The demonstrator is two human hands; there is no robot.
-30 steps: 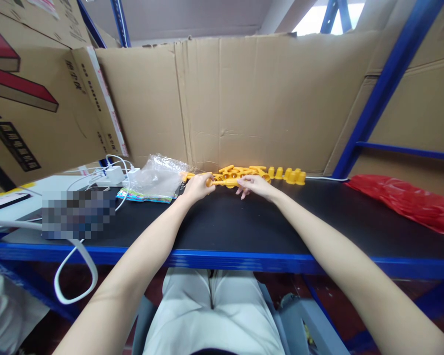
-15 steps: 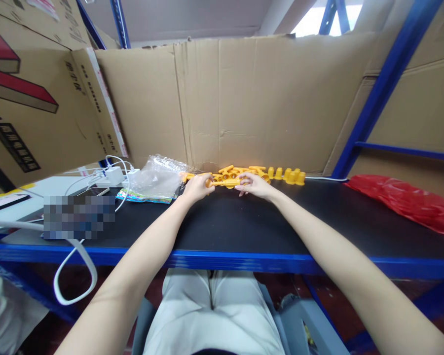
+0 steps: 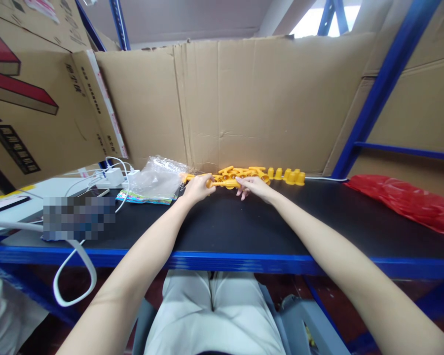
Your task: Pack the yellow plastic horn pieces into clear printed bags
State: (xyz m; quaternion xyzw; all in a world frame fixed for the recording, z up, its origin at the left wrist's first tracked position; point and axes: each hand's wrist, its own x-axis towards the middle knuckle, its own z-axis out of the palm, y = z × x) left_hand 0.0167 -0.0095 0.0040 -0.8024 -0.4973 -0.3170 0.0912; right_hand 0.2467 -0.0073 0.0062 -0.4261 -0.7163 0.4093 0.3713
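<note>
Between my two hands, a yellow plastic piece with a narrow handle-like end and a wider end is held level, just in front of a pile. My left hand is closed on its narrow end. The thumb and fingers of my right hand pinch its wider end. Behind it lies a heap of similar yellow plastic parts, some with round openings. To the right of the heap, several small yellow cups stand upside down in a cluster. My fingers hide part of the held piece.
A clear plastic bag with a colourful edge lies left of my hands. Further left are a white charger, cables and a phone. A red plastic bag sits at right. Cardboard walls off the back.
My right hand has shifted slightly left on the wider end, its thumb and fingers drawn closer together. The left hand keeps its hold.
</note>
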